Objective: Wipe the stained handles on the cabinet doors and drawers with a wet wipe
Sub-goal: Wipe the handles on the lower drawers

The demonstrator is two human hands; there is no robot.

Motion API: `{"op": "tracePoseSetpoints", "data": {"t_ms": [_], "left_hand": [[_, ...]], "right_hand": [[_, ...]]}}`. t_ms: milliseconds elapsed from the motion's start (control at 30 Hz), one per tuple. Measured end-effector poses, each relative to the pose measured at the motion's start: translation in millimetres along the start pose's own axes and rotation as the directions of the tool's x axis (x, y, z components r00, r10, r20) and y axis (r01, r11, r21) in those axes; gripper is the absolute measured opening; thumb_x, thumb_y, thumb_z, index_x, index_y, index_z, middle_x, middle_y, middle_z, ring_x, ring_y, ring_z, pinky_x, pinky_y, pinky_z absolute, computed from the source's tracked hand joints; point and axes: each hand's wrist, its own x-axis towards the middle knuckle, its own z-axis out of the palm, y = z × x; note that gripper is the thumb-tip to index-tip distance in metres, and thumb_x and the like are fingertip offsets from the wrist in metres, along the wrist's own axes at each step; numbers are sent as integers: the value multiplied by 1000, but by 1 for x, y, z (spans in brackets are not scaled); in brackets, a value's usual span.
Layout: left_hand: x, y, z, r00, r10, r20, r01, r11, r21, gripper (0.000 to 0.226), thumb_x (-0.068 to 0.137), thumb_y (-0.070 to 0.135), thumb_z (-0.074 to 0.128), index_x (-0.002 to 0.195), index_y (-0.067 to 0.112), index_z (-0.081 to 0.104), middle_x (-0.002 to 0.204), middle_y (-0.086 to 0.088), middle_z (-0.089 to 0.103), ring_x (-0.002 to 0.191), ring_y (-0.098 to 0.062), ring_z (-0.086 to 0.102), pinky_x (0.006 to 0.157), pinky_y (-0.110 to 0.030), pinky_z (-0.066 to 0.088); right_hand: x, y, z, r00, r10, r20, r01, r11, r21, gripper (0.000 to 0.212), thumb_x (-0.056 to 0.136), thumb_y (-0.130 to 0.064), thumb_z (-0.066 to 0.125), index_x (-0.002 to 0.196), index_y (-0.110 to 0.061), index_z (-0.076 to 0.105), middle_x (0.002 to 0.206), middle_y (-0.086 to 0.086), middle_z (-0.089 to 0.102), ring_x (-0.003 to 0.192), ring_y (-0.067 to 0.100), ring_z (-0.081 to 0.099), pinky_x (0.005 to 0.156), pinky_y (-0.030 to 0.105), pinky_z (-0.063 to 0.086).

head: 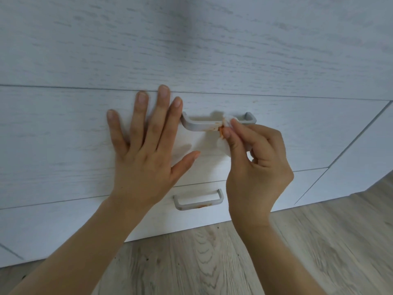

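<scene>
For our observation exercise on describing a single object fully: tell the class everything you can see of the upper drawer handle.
The upper drawer handle is a pale grey bar, matte, perhaps metal or plastic, with rounded corners and two short legs fixed to the white wood-grain drawer front. It lies horizontal. An orange-brown stain marks its front edge right of the middle. The right hand presses a white wet wipe, already smeared orange, against that spot. The left hand lies flat on the drawer front, its forefinger beside the handle's left end.

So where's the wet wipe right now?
In the head view, the wet wipe is pinched in the right hand, pressed against the upper drawer handle, right of centre.
</scene>
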Motion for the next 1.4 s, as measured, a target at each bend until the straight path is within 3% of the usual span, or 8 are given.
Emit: {"op": "tracePoseSetpoints", "data": {"t_ms": [100, 433, 567, 700, 1033, 1167, 1300, 1400], "left_hand": [[1, -2, -1, 1000, 1, 12, -1, 1000, -2, 80, 97, 64, 30, 152, 11, 7, 155, -7, 4, 144, -18, -17, 113, -51, -11], [0, -1, -2, 1000, -4, 23, 4, 1000, -20, 79, 97, 64, 27, 152, 12, 5, 158, -3, -5, 144, -18, -18, 113, -49, -14], [2, -3, -3, 1000, 9, 21, -8, 1000, -20, 77, 97, 63, 26, 152, 13, 5, 155, -7, 5, 144, -18, -17, 113, -50, -12], [1, -2, -2, 1000, 1, 17, -1, 1000, -11, 78, 97, 63, 26, 152, 12, 5, 155, -6, 4, 144, -18, -17, 113, -51, -11], [2, -2, -2, 1000, 5, 16, -5, 1000, 1, 77, 97, 63, 26, 152, 12, 9, 154, -7, 6, 144, -18, -17, 114, -51, -10], [0, -1, -3, 1000, 2, 21, -2, 1000, -16, 77, 98, 63, 26, 152, 12, 5, 155, -6, 2, 144, -18, -18, 113, -50, -12], [1, -4, -4, 999, 22, 23, -22, 1000, -13, 77, 98, 62, 27, 153, 14, 0, 155, -6, 1, 144, -19, -17, 113, -50, -12], [1, -3, -4, 1000, 19, 15, -19, 1000, -12, 76, 99, 61, 26, 152, 13, 3, 155, -8, 5, 144, -19, -16, 113, -50, -12]], "right_hand": [[0, 2, 2, 997, 52, -52, -51, 998, 35, 14, 81, -7, 70, 95, -9, 71, 84, -10, 55, 73, -11, 51, 70, 3, 41], [-1, -3, -2, 998, 63, -2, -63, 997, 36, 17, 83, -5, 69, 99, -10, 71, 87, -10, 56, 77, -7, 54, 74, 5, 43], [-2, -2, -4, 988, 146, -60, -142, 988, 62, 21, 85, -10, 68, 105, -17, 68, 89, -14, 54, 74, -8, 53, 70, 11, 44], [-6, -6, 4, 996, 94, -14, -92, 993, 79, 19, 81, -8, 71, 99, -15, 69, 87, -14, 55, 72, -8, 53, 69, 6, 43], [-8, -1, 7, 991, 104, -82, -97, 992, 87, 19, 82, -6, 70, 100, -11, 69, 86, -10, 56, 74, -11, 53, 71, 5, 42], [-8, -5, 3, 998, 58, -13, -57, 996, 65, 19, 81, -4, 70, 99, -10, 70, 86, -9, 57, 73, -8, 53, 71, 5, 42], [-6, -5, 3, 987, 140, -82, -131, 986, 106, 18, 83, -6, 69, 100, -10, 70, 85, -9, 55, 73, -8, 53, 71, 7, 43], [-11, -12, 10, 998, 55, 5, -56, 994, 93, 20, 81, 0, 70, 100, -5, 70, 85, -4, 56, 76, -5, 55, 73, 4, 44]]}}
